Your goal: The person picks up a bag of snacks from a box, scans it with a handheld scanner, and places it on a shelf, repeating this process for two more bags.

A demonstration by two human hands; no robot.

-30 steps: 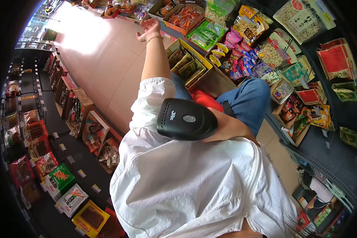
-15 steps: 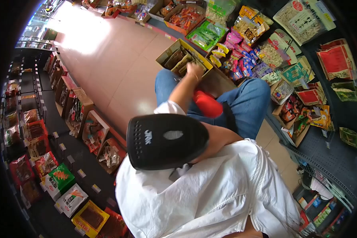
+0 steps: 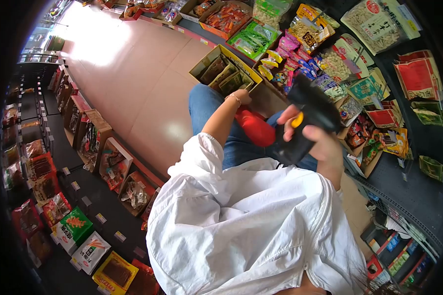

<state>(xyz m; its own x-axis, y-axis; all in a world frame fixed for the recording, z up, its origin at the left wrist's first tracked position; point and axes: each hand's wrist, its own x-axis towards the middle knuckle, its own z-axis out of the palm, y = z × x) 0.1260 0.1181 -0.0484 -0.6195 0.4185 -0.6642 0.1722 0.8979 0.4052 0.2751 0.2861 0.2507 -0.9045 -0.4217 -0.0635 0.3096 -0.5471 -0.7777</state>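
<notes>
My right hand (image 3: 325,142) is wrapped around the handle of a black handheld barcode scanner (image 3: 317,105), blurred by motion; a yellow trigger shows by the fingers. The scanner is raised above my right knee, in front of the snack shelf. My left hand (image 3: 239,98) is closed at the near rim of a yellow-edged cardboard box (image 3: 200,66), its fingertips partly hidden. Several flat brown and olive packets (image 3: 226,78) stand upright inside that box. Between my bent legs is a smooth red rounded thing (image 3: 256,128), whose kind I cannot make out.
Snack boxes and hanging bags (image 3: 374,27) fill the shelf on the right. Green packets (image 3: 253,39) and small colourful packs (image 3: 300,61) lie beyond the box. A dark shelf (image 3: 93,187) with packaged snacks runs along the left. Tiled floor (image 3: 147,88) lies between.
The scanner has swung from close below the camera out to the right, above my right knee. My left hand has drawn back from the packets to the box's near rim.
</notes>
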